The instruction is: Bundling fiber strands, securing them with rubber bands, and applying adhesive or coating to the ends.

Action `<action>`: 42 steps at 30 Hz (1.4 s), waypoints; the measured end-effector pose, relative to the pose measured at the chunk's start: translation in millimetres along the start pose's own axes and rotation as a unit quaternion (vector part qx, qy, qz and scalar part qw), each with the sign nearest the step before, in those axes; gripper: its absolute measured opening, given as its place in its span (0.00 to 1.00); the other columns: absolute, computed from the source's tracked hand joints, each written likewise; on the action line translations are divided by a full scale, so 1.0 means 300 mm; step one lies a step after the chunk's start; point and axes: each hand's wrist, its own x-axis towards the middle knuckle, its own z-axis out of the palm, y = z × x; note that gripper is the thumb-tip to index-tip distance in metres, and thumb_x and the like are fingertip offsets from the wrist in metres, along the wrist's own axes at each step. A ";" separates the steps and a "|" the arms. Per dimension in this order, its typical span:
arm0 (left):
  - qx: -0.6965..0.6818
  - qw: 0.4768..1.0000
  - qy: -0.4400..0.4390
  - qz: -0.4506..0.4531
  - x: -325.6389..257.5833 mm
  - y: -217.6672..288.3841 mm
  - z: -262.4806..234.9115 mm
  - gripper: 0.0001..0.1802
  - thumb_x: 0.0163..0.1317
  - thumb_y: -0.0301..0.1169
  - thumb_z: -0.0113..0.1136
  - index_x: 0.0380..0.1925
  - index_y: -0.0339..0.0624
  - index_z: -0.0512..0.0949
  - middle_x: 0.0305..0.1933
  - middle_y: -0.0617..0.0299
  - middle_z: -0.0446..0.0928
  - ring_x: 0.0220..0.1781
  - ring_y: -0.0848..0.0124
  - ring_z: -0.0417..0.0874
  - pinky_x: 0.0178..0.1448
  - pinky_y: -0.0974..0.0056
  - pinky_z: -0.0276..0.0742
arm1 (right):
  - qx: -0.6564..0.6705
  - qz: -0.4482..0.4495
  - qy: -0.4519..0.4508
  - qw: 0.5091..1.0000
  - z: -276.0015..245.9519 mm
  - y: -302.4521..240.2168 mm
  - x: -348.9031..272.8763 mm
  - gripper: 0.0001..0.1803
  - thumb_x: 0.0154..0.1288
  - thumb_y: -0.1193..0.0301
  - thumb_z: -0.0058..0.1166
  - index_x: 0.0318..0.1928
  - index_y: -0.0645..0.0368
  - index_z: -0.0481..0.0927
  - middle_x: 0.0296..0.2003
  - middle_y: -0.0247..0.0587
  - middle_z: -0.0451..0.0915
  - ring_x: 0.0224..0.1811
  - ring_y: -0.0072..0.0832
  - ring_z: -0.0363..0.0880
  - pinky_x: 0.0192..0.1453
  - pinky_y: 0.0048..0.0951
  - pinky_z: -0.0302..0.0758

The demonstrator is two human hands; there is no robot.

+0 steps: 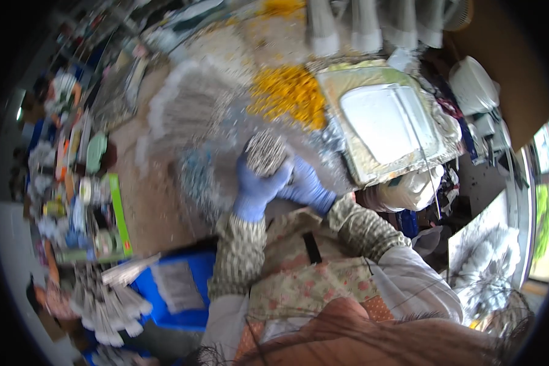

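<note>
My left hand (254,190), in a blue-violet glove, is wrapped round a thick round bundle of thin grey-white strands (266,152). The bundle's speckled end faces up. From the other side my right hand (306,186), gloved alike, closes against the bundle's lower part; its fingertips are partly hidden. Beyond my hands, a wide fan of loose grey-white strands (192,100) lies on the brown table (155,207). Small bluish strands (196,174) are scattered to the left of my hands. A heap of small yellow pieces (290,96) lies farther off. The picture is somewhat blurred.
A crusted shallow tray with a white surface (381,122) stands at right. Several white bundles (363,27) stand at the far edge. A blue bin (204,280) is at near left, beside more pale bundles (107,305). Other people (61,91) are at the left.
</note>
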 end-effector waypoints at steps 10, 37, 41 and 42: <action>-0.035 0.999 -0.011 -0.026 -0.015 -0.056 0.021 0.12 0.53 0.24 0.65 0.37 0.38 0.75 0.36 0.61 0.79 0.39 0.71 0.80 0.46 0.65 0.77 | -0.376 -0.096 0.039 0.921 -0.102 0.161 -0.016 0.57 0.42 0.49 0.74 0.67 0.65 0.58 0.57 0.57 0.71 0.61 0.49 0.70 0.65 0.39 0.67; -0.175 0.966 -0.186 -0.028 0.446 -0.074 0.891 0.28 0.49 0.35 0.73 0.50 0.39 0.75 0.44 0.61 0.81 0.44 0.72 0.82 0.51 0.66 0.78 | -0.365 -0.053 0.239 0.898 -0.852 -0.274 -0.237 0.49 0.44 0.54 0.76 0.64 0.56 0.66 0.54 0.46 0.78 0.56 0.39 0.76 0.61 0.36 0.71; -0.179 0.965 -0.192 -0.016 0.440 -0.099 0.910 0.28 0.49 0.36 0.72 0.49 0.39 0.75 0.43 0.60 0.81 0.44 0.72 0.82 0.51 0.65 0.78 | -0.326 -0.015 0.266 0.907 -0.917 -0.200 -0.252 0.49 0.44 0.52 0.76 0.64 0.57 0.66 0.54 0.45 0.78 0.57 0.37 0.76 0.62 0.36 0.70; -0.158 0.970 -0.184 0.017 0.440 -0.103 0.909 0.28 0.49 0.36 0.72 0.50 0.39 0.75 0.43 0.60 0.81 0.44 0.71 0.82 0.51 0.65 0.78 | -0.403 -0.056 0.247 0.880 -0.912 -0.199 -0.254 0.50 0.44 0.51 0.75 0.64 0.58 0.65 0.54 0.46 0.77 0.57 0.37 0.76 0.62 0.36 0.70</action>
